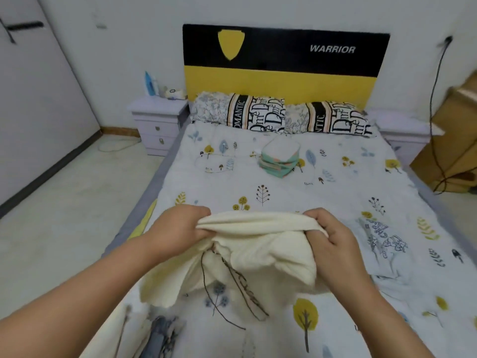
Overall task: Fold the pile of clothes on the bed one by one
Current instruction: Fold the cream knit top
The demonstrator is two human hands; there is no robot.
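The cream garment (258, 244) covers the fingertips of both hands and part of the bed (284, 192). A grey-blue cloth (160, 334) runs off the bottom edge. Items on the nightstand (157, 109) are too blurred to identify.

Both hands, left (180, 227) and right (329, 235), hold up a cream garment (258, 244) over the near middle of the bed (335, 192), blocking a straight reach forward. Past it, open sheet runs up to a folded stack (280, 158) mid-bed, with bare sheet left and right of the stack. Pillows (281, 116) and headboard (284, 71) close off the far end. A printed garment (384, 241) lies just right of the hands; grey cloth (160, 334) lies near left. Floor (64, 215) on the left is open.
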